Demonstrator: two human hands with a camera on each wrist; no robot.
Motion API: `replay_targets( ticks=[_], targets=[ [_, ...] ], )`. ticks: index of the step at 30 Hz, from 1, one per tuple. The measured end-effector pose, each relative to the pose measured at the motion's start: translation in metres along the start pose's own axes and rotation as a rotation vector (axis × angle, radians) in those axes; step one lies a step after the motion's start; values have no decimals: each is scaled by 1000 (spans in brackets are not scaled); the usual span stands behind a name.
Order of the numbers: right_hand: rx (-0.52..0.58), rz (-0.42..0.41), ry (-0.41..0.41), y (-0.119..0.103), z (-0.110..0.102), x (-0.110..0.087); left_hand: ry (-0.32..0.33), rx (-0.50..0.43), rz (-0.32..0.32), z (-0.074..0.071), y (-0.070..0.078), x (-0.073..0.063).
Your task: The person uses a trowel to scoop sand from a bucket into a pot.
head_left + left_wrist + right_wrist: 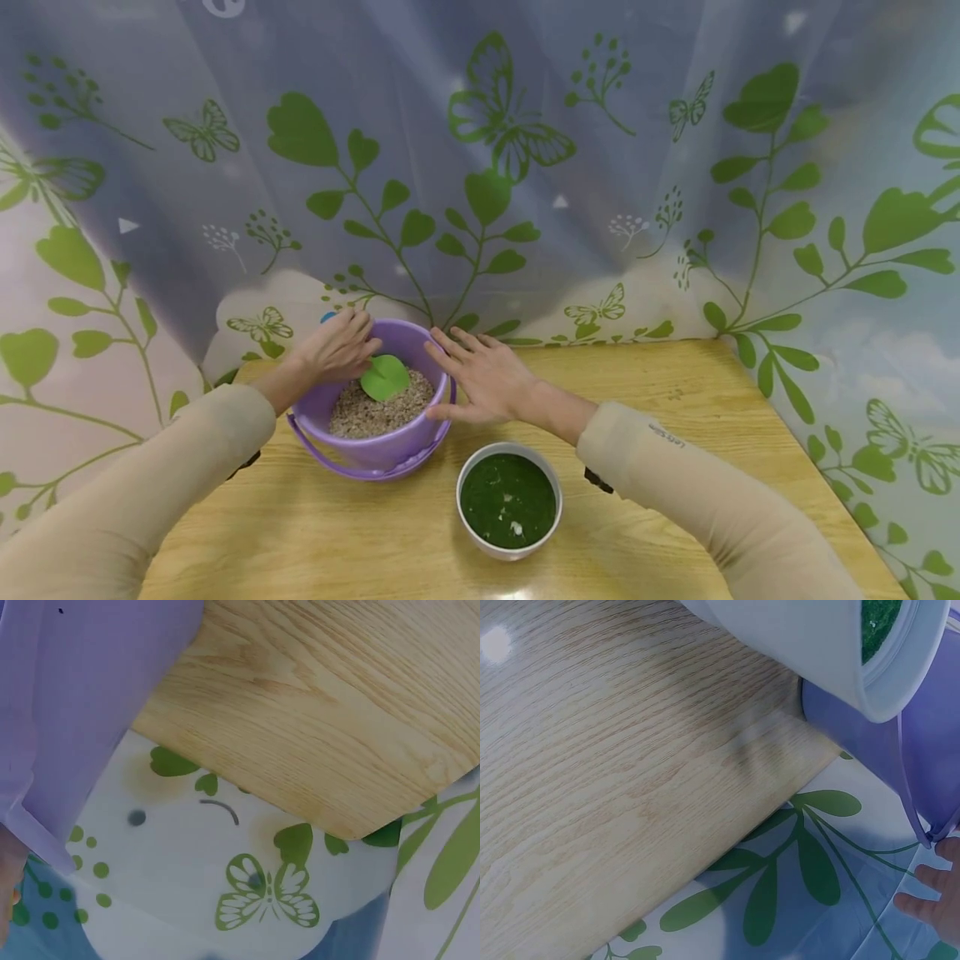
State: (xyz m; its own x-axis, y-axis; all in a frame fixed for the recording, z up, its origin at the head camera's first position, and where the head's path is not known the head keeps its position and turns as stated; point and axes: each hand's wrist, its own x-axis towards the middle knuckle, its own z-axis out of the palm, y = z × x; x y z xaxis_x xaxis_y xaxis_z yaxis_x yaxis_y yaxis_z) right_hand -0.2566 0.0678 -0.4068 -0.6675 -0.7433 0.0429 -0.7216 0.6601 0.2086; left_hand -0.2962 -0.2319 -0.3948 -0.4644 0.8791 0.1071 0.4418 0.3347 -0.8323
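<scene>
My left hand [341, 346] reaches over the left rim of a purple bucket [375, 454], its fingers curled round what looks like a small toy shovel [385, 377]. The shovel has a round green blade lying on the coarse beige-brown grains [375, 412] inside; a blue end [327, 317] shows behind the hand, and the middle is hidden. With its fingers spread, my right hand [487, 375] touches the bucket's right rim. Only a sliver of the left hand [9, 877] appears in the left wrist view. Several right fingertips [930, 877] show near the bucket's handle joint in the right wrist view.
A white bowl [461, 504] of dark green contents with pale specks stands in front, right of the bucket. Both sit on a wooden table [637, 542]. A leaf-and-butterfly patterned curtain [637, 167] hangs close behind the table's far edge.
</scene>
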Motion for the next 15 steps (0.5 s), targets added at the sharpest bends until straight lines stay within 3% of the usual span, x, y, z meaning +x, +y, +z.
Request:
replay_targets(
  ticks=[15],
  targets=[
    [5,3,3,1,3,1,-45,-48,51,2,8,0]
  ],
)
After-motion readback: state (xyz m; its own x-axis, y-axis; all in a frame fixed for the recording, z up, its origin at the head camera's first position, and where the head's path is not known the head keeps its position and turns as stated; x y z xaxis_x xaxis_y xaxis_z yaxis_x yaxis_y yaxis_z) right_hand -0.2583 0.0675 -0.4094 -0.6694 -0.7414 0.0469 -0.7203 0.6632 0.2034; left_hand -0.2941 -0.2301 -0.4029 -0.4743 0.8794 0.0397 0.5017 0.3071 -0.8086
